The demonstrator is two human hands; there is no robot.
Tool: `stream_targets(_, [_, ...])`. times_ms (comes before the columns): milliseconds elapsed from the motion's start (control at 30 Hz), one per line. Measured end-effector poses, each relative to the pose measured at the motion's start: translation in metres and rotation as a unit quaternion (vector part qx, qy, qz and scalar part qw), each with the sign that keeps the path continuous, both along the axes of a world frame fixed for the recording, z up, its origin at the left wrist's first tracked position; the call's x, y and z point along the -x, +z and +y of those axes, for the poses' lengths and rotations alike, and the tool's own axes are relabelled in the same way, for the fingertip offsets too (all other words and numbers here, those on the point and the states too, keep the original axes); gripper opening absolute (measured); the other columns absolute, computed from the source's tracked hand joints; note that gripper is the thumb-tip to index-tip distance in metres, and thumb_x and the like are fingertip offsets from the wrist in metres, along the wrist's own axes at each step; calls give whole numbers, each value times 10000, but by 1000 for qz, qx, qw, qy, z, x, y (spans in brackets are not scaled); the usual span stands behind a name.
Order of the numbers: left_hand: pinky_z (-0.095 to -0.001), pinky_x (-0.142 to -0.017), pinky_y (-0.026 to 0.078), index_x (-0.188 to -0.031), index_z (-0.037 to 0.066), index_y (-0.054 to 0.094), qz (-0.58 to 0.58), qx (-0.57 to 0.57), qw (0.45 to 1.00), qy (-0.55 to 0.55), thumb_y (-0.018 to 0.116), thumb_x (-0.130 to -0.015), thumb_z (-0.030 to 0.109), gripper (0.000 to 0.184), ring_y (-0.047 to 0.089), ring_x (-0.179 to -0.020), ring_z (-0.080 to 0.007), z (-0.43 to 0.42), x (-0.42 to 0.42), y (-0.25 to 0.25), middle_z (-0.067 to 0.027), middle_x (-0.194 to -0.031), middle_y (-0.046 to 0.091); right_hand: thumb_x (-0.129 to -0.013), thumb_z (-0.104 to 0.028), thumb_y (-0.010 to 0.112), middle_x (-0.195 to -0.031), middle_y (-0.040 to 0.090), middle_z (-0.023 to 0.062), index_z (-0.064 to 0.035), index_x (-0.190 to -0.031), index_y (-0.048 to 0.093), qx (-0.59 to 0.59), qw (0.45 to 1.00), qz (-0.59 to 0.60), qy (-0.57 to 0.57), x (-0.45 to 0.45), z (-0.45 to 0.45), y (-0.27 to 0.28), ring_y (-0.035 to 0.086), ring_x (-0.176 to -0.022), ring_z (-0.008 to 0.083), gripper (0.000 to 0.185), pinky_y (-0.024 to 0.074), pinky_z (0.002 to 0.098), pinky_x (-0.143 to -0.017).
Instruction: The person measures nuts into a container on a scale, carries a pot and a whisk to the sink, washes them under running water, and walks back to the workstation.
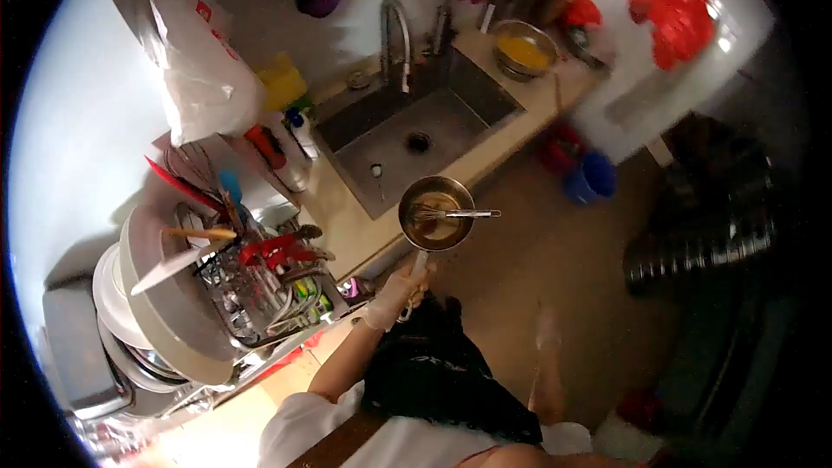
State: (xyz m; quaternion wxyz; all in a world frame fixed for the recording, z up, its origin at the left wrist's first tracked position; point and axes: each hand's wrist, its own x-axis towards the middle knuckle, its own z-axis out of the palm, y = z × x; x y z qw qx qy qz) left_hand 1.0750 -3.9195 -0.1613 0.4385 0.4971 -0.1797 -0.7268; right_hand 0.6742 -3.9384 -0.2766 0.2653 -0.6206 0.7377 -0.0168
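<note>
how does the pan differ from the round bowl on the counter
The pan is held by its handle in the left hand; the bowl sits on the counter. The pan has a whisk in it; the bowl has something yellow. The pan shows a long handle; none is plain on the bowl. Both are round and open-topped.

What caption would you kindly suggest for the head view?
A left hand holds a saucepan by its handle, wire whisk inside, near the kitchen sink.
</note>
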Motion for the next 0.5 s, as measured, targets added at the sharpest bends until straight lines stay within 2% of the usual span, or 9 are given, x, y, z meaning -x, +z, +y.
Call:
stream_targets(67, [-234, -436, 339, -1086, 47, 566, -17, -3, 999, 37, 580, -935, 363, 351, 409, -479, -88, -37, -5, -5, 12, -647, 454, -953, -195, 510, -1168, 609, 192, 1, -1237, 569, 80, 995, -16, 58, -33, -122, 19, 577, -1044, 352, 350, 474, 433, -904])
stream_targets(133, [-243, -432, 340, -1122, 35, 559, -47, -15, 997, 63, 578, -936, 375, 388, 426, -489, -90, -70, -13, -9, 6, -648, 456, -918, -198, 564, -1125, 612, 207, -7, -1200, 585, 211, 968, -17, 132, -63, -224, 10, 579, -1021, 368, 342, 448, 450, -929])
stream_targets(233, [-251, -429, 344, -1126, 33, 556, -69, -24, 993, 93, 565, -945, 372, 384, 429, -489, -94, -119, -34, -20, 2, -652, 465, -898, -122, 549, -1067, 625, 223, -20, -1213, 589, 235, 939, -11, 250, -144, -335, 44, 575, -1006, 389, 334, 470, 470, -860])
stream_targets(300, [-256, -433, 353, -1123, 36, 556, -92, -27, 988, 122, 564, -954, 354, 361, 436, -492, -95, -147, -31, -40, 0, -639, 467, -895, -146, 560, -1121, 602, 224, 29, -1151, 595, 151, 945, -7, 290, -184, -391, 63, 552, -1055, 380, 312, 444, 440, -911])
stream_targets(333, [-257, -434, 354, -1132, 36, 556, -87, -20, 987, 132, 561, -958, 347, 356, 438, -495, -94, -164, -34, -40, -1, -646, 471, -882, -117, 557, -1126, 599, 224, 42, -1151, 585, 140, 946, -113, 271, -196, -426, 46, 544, -1066, 379, 313, 437, 442, -913])
stream_targets(367, [-257, -436, 354, -1140, 36, 557, -78, -15, 987, 138, 559, -961, 340, 352, 440, -497, -94, -176, -35, -38, -2, -654, 476, -874, -97, 553, -1134, 596, 223, 47, -1159, 575, 166, 929, -131, 302, -206, -454, 34, 539, -1079, 377, 320, 431, 445, -920])
stream_targets(400, [-244, -425, 359, -1077, 56, 590, -62, -8, 981, 184, 565, -958, 349, 317, 435, -470, -96, -186, -32, -54, 11, -636, 476, -866, -77, 549, -1141, 593, 221, 53, -1167, 565, 192, 911, -148, 334, -218, -480, 28, 533, -1092, 375, 329, 425, 447, -926])
stream_targets(500, [-240, -419, 360, -1125, 49, 580, -39, -25, 970, 239, 560, -965, 324, 318, 435, -466, -95, -217, -29, -49, 17, -639, 471, -856, -49, 535, -1186, 580, 208, 41, -1231, 530, 350, 783, 3, 514, -312, -552, 55, 519, -1146, 362, 386, 412, 456, -958])
